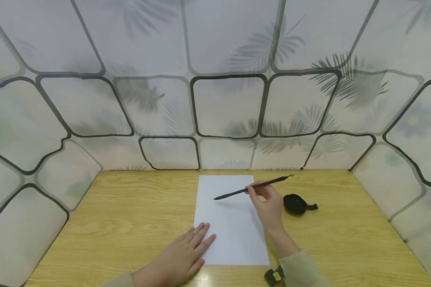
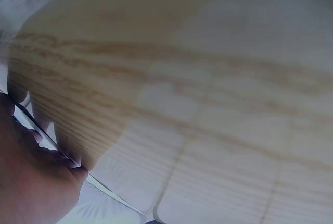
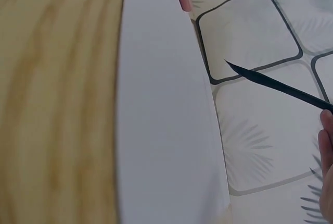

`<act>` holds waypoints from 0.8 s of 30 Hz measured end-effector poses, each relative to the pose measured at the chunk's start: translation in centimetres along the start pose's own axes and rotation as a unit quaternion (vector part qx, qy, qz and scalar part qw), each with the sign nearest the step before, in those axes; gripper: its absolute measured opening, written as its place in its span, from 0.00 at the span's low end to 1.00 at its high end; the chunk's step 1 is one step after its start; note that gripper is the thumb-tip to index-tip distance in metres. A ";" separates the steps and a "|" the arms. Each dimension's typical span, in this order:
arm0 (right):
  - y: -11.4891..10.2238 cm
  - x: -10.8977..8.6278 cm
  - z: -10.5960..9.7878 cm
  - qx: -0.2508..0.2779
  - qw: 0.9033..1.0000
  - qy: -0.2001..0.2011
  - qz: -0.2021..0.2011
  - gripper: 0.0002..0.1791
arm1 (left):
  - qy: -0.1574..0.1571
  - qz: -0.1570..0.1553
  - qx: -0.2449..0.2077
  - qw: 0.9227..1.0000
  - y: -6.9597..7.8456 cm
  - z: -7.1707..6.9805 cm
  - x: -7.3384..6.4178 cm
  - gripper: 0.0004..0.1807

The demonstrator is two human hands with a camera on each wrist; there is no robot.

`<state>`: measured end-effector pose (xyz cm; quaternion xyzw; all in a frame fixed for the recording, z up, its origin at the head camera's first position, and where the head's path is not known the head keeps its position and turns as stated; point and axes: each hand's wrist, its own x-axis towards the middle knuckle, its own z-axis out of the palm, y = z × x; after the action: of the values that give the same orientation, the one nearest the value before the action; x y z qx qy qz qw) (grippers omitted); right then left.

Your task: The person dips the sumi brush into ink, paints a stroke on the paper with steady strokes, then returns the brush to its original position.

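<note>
My right hand [image 1: 267,203] pinches a dark calligraphy brush [image 1: 233,194] between thumb and fingers. The brush slants over the upper part of a white sheet of paper [image 1: 233,235], its pointed tip to the left and a small hanging loop at its other end. In the right wrist view, the pointed brush head [image 3: 260,79] shows apart from the paper. My left hand [image 1: 181,255] lies with fingers spread on the sheet's lower left edge; in the left wrist view, part of this hand [image 2: 36,177] appears at the lower left.
A small black dish [image 1: 295,204] with a short handle stands right of the paper, close to my right hand. All of this is on a wood-grain table [image 1: 136,211]. Patterned walls [image 1: 226,107] enclose its back and sides. A black wrist device [image 1: 274,276] sits by my right sleeve.
</note>
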<state>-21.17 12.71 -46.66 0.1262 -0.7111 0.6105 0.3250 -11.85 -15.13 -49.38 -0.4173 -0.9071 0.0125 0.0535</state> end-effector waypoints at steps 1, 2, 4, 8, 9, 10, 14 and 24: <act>0.0 -0.1 0.1 0.001 1.000 -0.001 0.000 0.03 | -0.001 -0.001 0.000 1.000 0.0 0.0 0.0 0.32; 0.0 -0.1 0.1 0.003 1.000 -0.002 0.000 0.03 | -0.004 -0.001 -0.002 1.000 0.0 0.0 0.0 0.32; 0.1 -0.2 0.3 0.007 1.000 -0.002 0.002 0.03 | -0.012 -0.004 -0.009 1.000 0.0 -0.1 0.1 0.32; 0.2 -0.5 0.5 0.011 1.000 -0.004 0.017 0.04 | -0.030 -0.009 -0.023 0.999 0.0 -0.2 0.2 0.32; 0.2 -0.5 0.5 0.009 1.000 -0.005 0.021 0.04 | -0.033 -0.010 -0.024 0.999 0.0 -0.2 0.2 0.32; 0.2 -0.5 0.5 0.005 1.000 -0.006 0.025 0.04 | -0.035 -0.010 -0.025 0.999 0.0 -0.3 0.2 0.32; 0.2 -0.6 0.6 -0.006 0.999 -0.013 0.035 0.05 | -0.034 -0.007 -0.023 0.999 0.0 -0.3 0.2 0.32; 0.5 -0.7 0.9 -0.005 0.999 -0.009 0.032 0.06 | -0.031 -0.003 -0.016 0.999 -0.1 0.0 0.2 0.32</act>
<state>-21.24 11.79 -47.55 0.1074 -0.7205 0.6161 0.2997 -12.07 -15.05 -49.40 -0.4147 -0.9097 0.0109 0.0193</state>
